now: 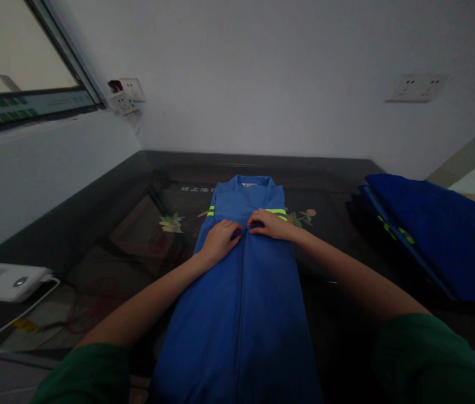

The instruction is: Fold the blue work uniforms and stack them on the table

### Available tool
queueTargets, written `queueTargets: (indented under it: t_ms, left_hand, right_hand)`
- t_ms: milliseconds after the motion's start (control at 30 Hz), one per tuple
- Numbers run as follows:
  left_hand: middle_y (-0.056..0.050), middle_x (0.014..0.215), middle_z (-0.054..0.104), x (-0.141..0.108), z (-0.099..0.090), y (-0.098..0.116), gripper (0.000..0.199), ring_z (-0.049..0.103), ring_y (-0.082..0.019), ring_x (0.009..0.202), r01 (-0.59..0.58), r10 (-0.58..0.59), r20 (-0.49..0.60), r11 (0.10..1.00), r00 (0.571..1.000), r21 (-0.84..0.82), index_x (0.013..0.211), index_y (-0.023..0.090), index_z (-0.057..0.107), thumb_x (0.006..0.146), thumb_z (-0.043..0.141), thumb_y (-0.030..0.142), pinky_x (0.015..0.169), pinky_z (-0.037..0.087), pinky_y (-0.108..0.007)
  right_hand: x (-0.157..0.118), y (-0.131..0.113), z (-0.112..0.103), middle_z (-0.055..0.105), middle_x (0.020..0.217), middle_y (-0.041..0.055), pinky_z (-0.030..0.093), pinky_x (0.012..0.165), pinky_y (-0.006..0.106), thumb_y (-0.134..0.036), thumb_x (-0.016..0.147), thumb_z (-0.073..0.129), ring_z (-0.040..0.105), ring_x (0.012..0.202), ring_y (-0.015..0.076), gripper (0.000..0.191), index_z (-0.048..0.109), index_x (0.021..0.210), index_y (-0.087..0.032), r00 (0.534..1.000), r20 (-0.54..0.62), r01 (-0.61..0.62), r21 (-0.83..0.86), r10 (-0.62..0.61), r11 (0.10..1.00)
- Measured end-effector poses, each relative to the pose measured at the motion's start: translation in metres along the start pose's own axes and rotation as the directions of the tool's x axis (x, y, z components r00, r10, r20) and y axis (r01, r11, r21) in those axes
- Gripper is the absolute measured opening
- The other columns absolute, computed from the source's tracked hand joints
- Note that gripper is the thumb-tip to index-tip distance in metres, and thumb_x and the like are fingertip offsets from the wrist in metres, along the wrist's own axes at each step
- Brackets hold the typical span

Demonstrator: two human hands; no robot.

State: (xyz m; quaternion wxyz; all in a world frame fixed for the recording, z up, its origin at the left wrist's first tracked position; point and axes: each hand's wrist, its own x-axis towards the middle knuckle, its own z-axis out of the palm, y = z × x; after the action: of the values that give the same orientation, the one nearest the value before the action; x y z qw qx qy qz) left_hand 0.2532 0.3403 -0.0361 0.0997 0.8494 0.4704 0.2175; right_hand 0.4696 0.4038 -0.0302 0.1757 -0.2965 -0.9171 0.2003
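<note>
A long blue garment (267, 280) with a collar at its far end and yellow-green stripes at its sides lies lengthwise on a dark glossy table (128, 224). My left hand (221, 240) and my right hand (271, 223) meet near its centre line, below the collar. Both have their fingers pinched on the blue cloth, the fingertips almost touching. A seam or front edge runs from between them toward me.
Folded dark blue garments (443, 235) with yellow-green stripes are stacked on the right. A white device (8, 281) with a cable lies at the left edge. Behind the table stands a wall with sockets (418, 88); a window is at upper left.
</note>
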Motion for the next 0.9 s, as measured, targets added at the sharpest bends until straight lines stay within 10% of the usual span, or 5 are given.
queueTargets:
  t_ms: [567, 900]
  left_hand:
    - [-0.006, 0.103, 0.066, 0.0, 0.009, -0.006, 0.022, 0.057, -0.021, 0.097, -0.145, 0.144, 0.016, 0.989, 0.989, 0.026, 0.102, 0.021, 0.067, 0.09, 0.05, 0.015, 0.086, 0.047, -0.036]
    - [-0.005, 0.098, 0.067, -0.002, 0.005, -0.001, 0.017, 0.061, -0.019, 0.094, -0.099, 0.1, 0.035, 0.994, 0.994, -0.045, 0.101, 0.02, 0.064, 0.09, 0.052, 0.017, 0.084, 0.048, -0.032]
  right_hand:
    - [0.002, 0.007, -0.007, 0.068, 0.101, 0.0038, 0.041, 0.093, 0.035, -0.03, 0.089, 0.062, 0.058, 0.096, 0.0182, 0.016, 0.068, 0.1, -0.021, 0.987, 0.145, 0.041, 0.162, -0.065, 0.986]
    - [0.005, 0.012, 0.012, 0.067, 0.091, 0.0053, 0.043, 0.083, 0.032, -0.028, 0.087, 0.064, 0.059, 0.088, 0.0185, 0.012, 0.067, 0.09, -0.016, 0.999, 0.023, -0.024, 0.099, 0.022, 0.995]
